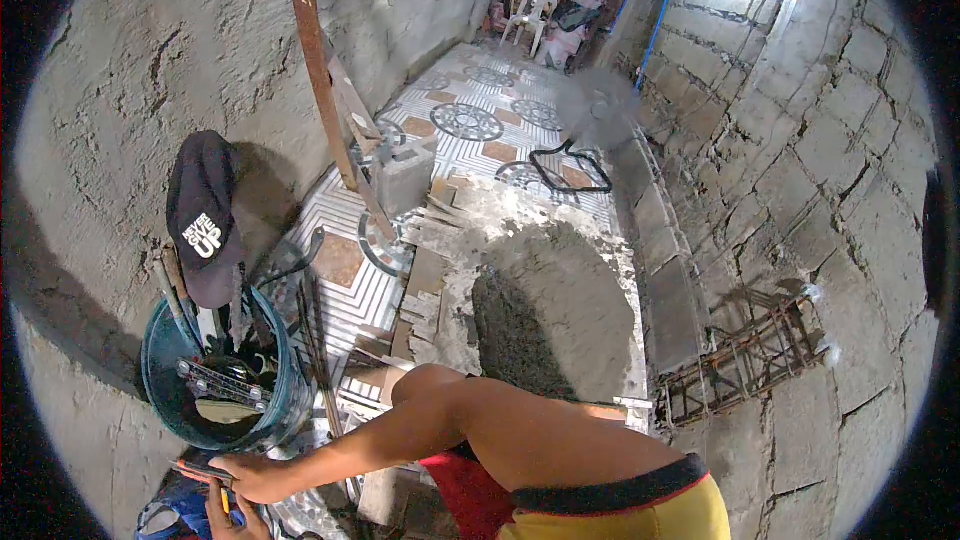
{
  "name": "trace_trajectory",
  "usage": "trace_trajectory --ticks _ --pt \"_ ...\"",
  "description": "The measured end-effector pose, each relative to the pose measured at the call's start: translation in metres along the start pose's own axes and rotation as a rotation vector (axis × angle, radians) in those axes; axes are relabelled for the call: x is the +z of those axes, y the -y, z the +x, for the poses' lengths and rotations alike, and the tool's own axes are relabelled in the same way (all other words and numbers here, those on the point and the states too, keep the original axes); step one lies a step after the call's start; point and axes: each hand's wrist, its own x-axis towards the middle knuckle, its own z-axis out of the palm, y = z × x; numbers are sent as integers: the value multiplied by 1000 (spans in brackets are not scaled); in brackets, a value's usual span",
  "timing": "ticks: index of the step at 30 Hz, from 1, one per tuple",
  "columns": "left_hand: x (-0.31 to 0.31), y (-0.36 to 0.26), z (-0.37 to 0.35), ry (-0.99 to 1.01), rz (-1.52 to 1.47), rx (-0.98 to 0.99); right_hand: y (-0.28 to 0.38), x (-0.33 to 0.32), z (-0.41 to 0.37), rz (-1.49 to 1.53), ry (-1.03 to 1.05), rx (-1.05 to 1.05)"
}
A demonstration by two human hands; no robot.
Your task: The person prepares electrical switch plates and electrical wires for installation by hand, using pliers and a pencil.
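Down at about seven o'clock, my right hand [257, 478] has its fingers closed around a slim dark-and-orange tool [203, 470]. My left hand [238, 522] is just below, by a thin yellow piece [226, 500]; I can't tell whether its fingers grip it. At eight o'clock stands a blue bucket [156, 380] of tools, a dark cap [204, 225] above it. Wet cement [585, 290] spreads at four o'clock.

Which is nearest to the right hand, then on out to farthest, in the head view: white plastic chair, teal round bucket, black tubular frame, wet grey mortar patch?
From the right hand:
1. Teal bucket, just beyond it, left
2. Mortar patch, centre floor
3. Black frame, farther up the floor
4. White chair, far end
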Motion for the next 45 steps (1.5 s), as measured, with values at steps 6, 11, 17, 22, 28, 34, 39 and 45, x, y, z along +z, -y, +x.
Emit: trace_trajectory --ticks 6,11,17,22,28,34,39,45 --pt "11 17 -15 0 -215 -114 -81 21 30 -56 42 -68" --pt "20 44 -17 26 -102 17 -35 -3 6 -336 50 -201" --pt "27 38 -29 82 -193 -108 17 -44 -32 -708 271 -119" --pt "32 32 -24 -51 -96 -60 18 -66 -16 -660 342 -211" --pt "39 40 -21 -99 -89 -73 37 -34 -24 -120 -36 274" --pt "46 76 -15 -131 -195 78 69 -1 -37 -45 88 327" --pt "39 78 -26 -138 -171 53 66 11 -37 -99 129 318" --pt "8 62 -50 -46 -144 -46 60 16 -36 -193 202 231"
